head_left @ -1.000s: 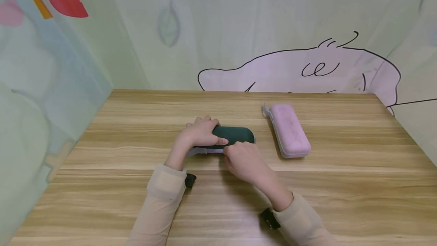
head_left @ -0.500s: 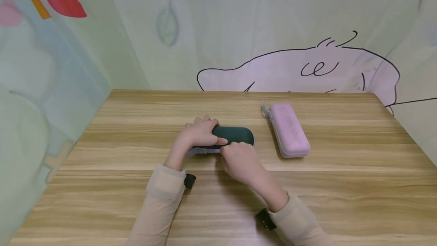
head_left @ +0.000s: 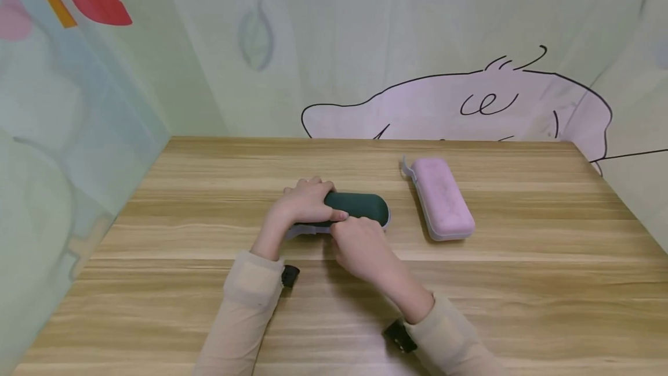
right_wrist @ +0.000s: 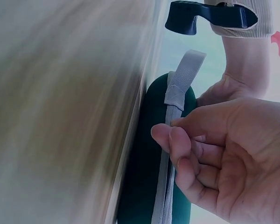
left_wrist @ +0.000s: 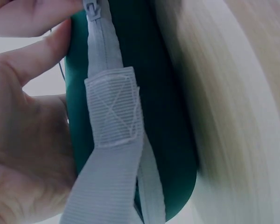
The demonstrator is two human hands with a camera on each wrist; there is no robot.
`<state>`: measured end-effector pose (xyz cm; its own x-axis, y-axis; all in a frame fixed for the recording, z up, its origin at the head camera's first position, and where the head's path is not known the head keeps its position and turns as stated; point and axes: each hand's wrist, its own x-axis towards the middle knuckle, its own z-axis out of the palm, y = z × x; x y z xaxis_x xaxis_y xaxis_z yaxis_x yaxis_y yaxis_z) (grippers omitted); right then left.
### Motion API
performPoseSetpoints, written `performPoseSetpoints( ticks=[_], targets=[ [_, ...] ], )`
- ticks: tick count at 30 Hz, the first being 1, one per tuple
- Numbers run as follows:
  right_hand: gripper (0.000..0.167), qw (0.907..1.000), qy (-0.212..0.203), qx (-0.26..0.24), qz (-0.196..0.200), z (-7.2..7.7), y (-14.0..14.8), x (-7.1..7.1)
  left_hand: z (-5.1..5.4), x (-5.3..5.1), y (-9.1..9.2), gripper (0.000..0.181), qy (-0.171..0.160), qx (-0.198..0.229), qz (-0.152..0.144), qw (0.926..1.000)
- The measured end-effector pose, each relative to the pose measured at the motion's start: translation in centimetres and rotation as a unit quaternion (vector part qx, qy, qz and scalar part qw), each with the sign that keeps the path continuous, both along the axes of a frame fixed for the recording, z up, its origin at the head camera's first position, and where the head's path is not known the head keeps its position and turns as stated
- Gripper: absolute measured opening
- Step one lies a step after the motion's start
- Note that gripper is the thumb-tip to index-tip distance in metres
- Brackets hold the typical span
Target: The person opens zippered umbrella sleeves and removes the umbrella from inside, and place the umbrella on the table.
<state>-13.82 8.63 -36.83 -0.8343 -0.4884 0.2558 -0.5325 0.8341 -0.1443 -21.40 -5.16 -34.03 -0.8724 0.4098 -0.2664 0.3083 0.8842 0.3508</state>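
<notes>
A dark green zip case (head_left: 360, 205) lies across the table's middle. My left hand (head_left: 308, 202) grips its left part from above, thumb along the top. My right hand (head_left: 362, 248) is at the near side, where its thumb and fingers pinch at the zip. In the left wrist view the grey zipper pull (left_wrist: 92, 9) shows beside fingertips, above a grey fabric strap (left_wrist: 113, 109). The right wrist view has the right hand (right_wrist: 224, 154) curled at the zip close to the strap (right_wrist: 184, 77); the zip behind the fingers looks parted.
A pink zip case (head_left: 443, 199) with a grey strap lies to the right of the green one on the wooden table (head_left: 209, 161). Behind the table hangs a printed cloth (head_left: 334, 45). Each wrist carries a small black device.
My right hand has moved left along the near side of the green case, uncovering more of its right end. My left hand and the pink case have stayed in place.
</notes>
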Motion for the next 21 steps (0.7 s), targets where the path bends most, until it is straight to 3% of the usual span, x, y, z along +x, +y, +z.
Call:
performPoseSetpoints(
  ticks=[21],
  targets=[
    [0.029,0.9998,-0.019,0.006,-0.005,0.2,-1.3,-0.3,0.2,-0.1,-0.1,0.066,0.0,0.004,0.0,1.0]
  ],
)
